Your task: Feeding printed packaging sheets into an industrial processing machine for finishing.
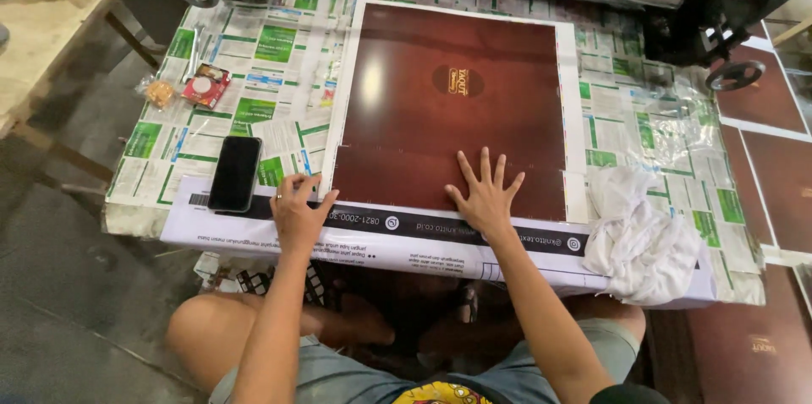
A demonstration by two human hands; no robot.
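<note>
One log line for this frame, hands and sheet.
left hand: flat at sheet corner | right hand: spread on brown sheet | phone: left, untouched

Counter [127, 216] in front of me is papered over with green-and-white printed sheets [279, 74]. Big dark-brown glossy sheet [457, 108] lies flat mid-counter, white margin round it. Black phone [234, 172] near left, face up. Red packet [205, 84] and small clear bag [159, 93] far left. Crumpled white cloth [639, 230] near right, clear plastic film [672, 129] behind it. White printed strip [381, 239] along near edge.
</note>
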